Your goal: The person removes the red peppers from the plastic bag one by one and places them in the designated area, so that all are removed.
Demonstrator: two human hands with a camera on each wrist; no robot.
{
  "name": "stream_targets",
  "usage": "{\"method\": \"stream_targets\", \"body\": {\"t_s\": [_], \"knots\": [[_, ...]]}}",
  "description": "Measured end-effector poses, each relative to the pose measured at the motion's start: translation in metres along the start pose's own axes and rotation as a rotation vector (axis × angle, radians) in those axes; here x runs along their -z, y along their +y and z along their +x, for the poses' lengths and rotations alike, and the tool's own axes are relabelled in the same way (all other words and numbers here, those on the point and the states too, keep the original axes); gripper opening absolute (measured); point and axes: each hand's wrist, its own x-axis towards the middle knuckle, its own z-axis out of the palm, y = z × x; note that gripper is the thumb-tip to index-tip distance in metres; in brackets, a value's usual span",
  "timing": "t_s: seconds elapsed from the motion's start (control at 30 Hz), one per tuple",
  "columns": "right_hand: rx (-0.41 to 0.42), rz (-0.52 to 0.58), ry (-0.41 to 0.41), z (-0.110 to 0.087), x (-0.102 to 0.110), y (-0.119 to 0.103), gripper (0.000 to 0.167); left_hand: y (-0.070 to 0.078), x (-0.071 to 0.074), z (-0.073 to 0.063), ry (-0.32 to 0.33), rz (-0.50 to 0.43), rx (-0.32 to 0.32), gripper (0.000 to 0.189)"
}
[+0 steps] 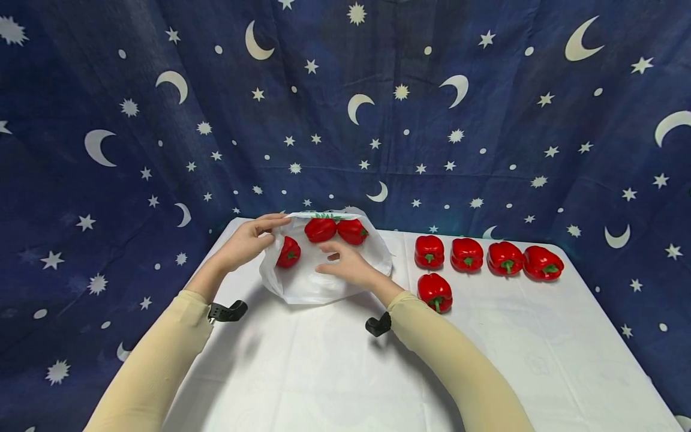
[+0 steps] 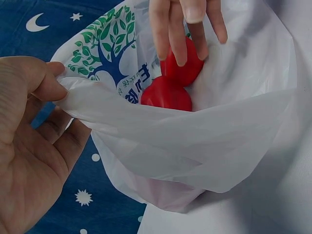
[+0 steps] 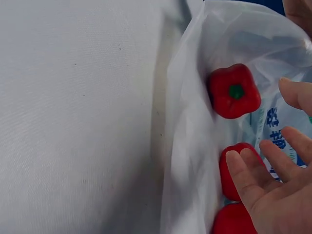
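Note:
A white plastic bag [image 1: 318,291] with a printed green tree lies with its mouth spread wide on the table. Inside it are three red bell peppers: one at the left [image 1: 289,252] and two at the back, a middle bell pepper [image 1: 320,230] and a right bell pepper [image 1: 352,231]. My left hand [image 1: 250,241] pinches the bag's rim at its left edge between thumb and fingers. Over the bag's mouth, my right hand [image 1: 348,264] holds nothing, its fingers spread and slightly bent. In the right wrist view its fingers [image 3: 240,178] overlap one bell pepper; whether they touch is unclear.
Right of the bag, several red bell peppers [image 1: 466,255] stand in a row along the table's back. Another bell pepper [image 1: 435,293] lies nearer, beside my right forearm. A white cloth covers the table [image 1: 345,372]. A dark blue star-and-moon curtain [image 1: 324,150] hangs behind.

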Motion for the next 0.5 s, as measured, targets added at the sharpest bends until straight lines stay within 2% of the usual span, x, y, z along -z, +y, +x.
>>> {"method": "stream_targets", "body": {"t_s": [0.5], "knots": [[-0.041, 0.062, 0.045, 0.037, -0.029, 0.004, 0.063, 0.001, 0.001, 0.000, -0.007, -0.002, -0.011, 0.048]]}}
